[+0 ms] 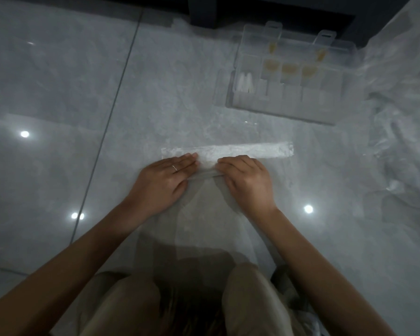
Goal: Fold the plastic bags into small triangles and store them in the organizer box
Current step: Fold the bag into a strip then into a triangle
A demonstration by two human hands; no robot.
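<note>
Clear plastic bag point(209, 214) flat on the floor point(58, 93), running from the knees out under both hands. Its far edge is already folded into a whitish strip point(228, 151), just beyond the fingertips.

Left hand point(165, 178) — fingers straight, pressing down on the bag, ring point(174, 168) on one finger. Right hand point(247, 183) — fingers curled, gripping a raised fold that runs between the two thumbs.

Organizer box point(277, 115) is open, beyond and to the right of the right hand, apart from the bag; yellowish and white folded pieces sit in some compartments. Loose pile of clear bags point(403, 122) further right.
</note>
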